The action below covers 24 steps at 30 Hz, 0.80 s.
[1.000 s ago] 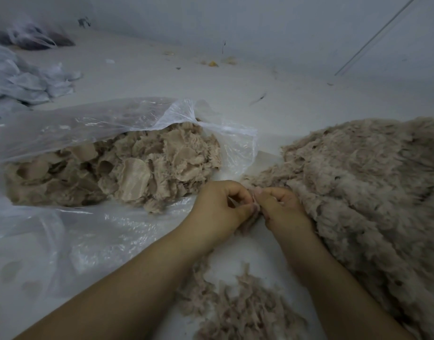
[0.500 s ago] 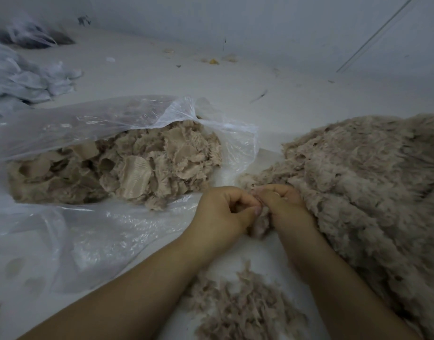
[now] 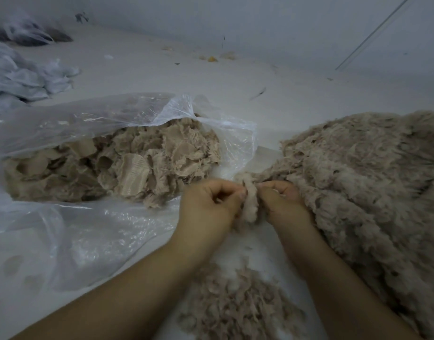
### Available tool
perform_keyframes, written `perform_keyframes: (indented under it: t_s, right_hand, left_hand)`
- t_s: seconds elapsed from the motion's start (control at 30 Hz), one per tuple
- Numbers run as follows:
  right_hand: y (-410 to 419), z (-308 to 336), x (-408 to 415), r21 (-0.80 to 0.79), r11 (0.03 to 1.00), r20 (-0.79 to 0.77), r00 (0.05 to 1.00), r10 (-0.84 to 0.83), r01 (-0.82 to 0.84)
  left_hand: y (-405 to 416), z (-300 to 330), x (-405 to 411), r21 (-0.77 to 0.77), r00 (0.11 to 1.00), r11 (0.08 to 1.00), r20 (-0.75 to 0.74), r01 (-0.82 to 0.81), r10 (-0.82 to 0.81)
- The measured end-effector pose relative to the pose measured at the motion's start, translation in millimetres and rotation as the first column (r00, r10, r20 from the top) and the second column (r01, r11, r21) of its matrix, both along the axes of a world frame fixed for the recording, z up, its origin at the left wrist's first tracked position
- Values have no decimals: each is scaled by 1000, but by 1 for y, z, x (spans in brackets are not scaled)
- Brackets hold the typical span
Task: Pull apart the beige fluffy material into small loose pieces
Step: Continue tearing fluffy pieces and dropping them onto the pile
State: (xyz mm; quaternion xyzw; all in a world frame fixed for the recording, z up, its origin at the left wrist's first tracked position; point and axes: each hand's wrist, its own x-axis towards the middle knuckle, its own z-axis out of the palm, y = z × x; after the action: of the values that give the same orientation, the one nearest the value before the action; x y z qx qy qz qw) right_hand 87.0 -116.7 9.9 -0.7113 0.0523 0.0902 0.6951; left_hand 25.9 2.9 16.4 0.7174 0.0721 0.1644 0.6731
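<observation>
Pinching one beige fluffy tuft (image 3: 250, 204) between them, left hand (image 3: 208, 207) and right hand (image 3: 282, 204) sit knuckle to knuckle, tuft's long axis running near-to-far, fluffy heap (image 3: 363, 192) touching the right hand's far side.

Beige tuft (image 3: 250, 204) pinched between left hand (image 3: 208, 207) and right hand (image 3: 282, 204), beside fluffy heap (image 3: 370, 182).

Bare forearms (image 3: 127, 298), no sleeves

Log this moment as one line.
left hand: pinches beige fluffy tuft | right hand: pinches same | loose shreds pile: nearer
</observation>
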Motion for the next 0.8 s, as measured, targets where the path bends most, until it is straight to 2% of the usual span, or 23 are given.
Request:
perform_keyframes:
  t_s: [0.17, 0.3, 0.37, 0.5, 0.6, 0.67, 0.73, 0.8]
  right_hand:
    - [2, -3, 3, 23, 999, 54, 998, 24, -25]
    - [1, -6, 1, 3, 1000, 138, 990, 27, -28]
    - [-1, -5, 1, 14, 999, 153, 987, 42, -45]
    - [-1, 1, -7, 35, 977, 195, 961, 198, -208]
    - [-1, 3, -7, 12, 982, 181, 966, 183, -189]
    - [-2, 1, -4, 32, 988, 126, 981, 145, -150]
    - [-1, 0, -2, 64, 988, 82, 987, 138, -143]
    - [0, -1, -1, 61, 988, 71, 987, 141, -145]
  left_hand:
    - [15, 9, 16, -106, 1000, 994, 18, 26, -24]
    - [13, 2, 16, -105, 1000, 994, -13, -10, 9]
    - [12, 1, 18, -56, 1000, 998, 0, -24, 24]
    - [6, 3, 17, 142, 996, 989, 82, 31, -43]
    - [3, 0, 17, 217, 996, 976, 75, 32, -50]
    - [5, -3, 18, 123, 999, 992, 33, 4, -8]
    - [8, -4, 19, -75, 1000, 997, -6, -6, 5]
    - [10, -3, 18, -205, 1000, 979, -30, 0, -6]
